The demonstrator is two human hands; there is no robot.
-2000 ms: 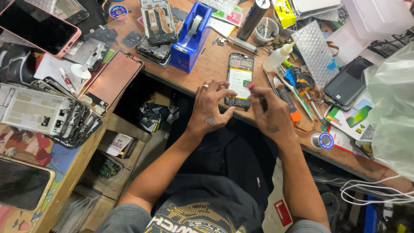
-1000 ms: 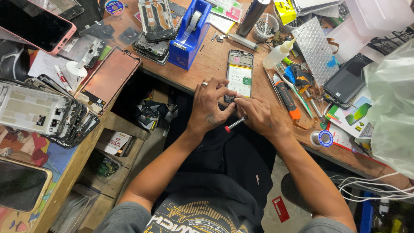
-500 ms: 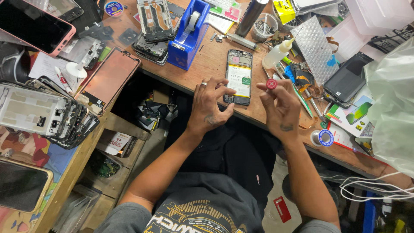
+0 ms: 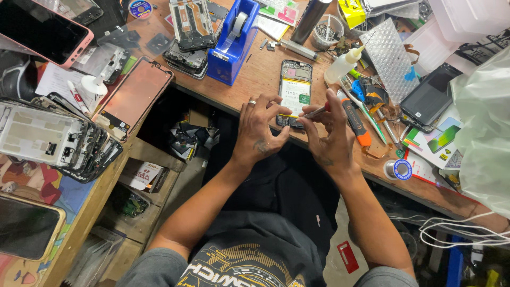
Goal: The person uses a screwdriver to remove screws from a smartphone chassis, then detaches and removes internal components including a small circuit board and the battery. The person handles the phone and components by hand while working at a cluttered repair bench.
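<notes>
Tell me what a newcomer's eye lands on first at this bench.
First, the two hands at the wooden bench's front edge: the left hand steadies an opened phone with its back off, while the right hand brings a red-handled tool to its lower end. Next, the bright blue tape dispenser just beyond them to the left, and the stack of stripped phone frames on the side table at far left.

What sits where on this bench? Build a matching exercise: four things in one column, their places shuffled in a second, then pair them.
1. opened smartphone with exposed battery
2. blue plastic tape dispenser
3. white squeeze bottle with yellow nozzle
4. blue-labelled solder wire spool

a. near the bench's front edge, right of the right hand
b. left of the phone
c. under the left hand
d. right of the phone's top

Pairs: 1-c, 2-b, 3-d, 4-a
</notes>
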